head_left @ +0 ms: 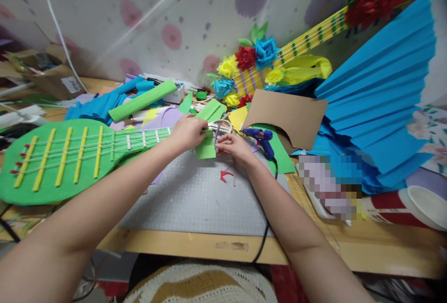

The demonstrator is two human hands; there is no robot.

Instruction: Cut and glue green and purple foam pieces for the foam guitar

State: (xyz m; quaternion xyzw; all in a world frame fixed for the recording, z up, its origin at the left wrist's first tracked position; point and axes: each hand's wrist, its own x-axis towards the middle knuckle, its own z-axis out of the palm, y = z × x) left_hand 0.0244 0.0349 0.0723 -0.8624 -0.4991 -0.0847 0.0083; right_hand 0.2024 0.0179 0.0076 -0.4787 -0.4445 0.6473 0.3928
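Observation:
My left hand (190, 131) is closed on a small piece of green paper (206, 148), which hangs below its fingertips over the cutting mat. Just right of the paper, my right hand (233, 148) is pinched, its fingertips at a thin purplish strip (217, 131). Behind both hands is a white looped handle (226, 126), partly hidden. A green paper guitar (63, 154) with yellow and white bars and pale strings lies to the left, its neck reaching under my left wrist. On the grey cutting mat (195, 200) below my hands is a red paper scrap (226, 175).
A blue glue gun (261, 139) with a black cable lies right of my right hand. Brown cardboard (284, 114), a flower-covered yellow guitar (307, 40) and pleated blue paper (384, 93) stand behind. A green roll (143, 100) lies back left; a red-and-white bucket (401, 207) is at right.

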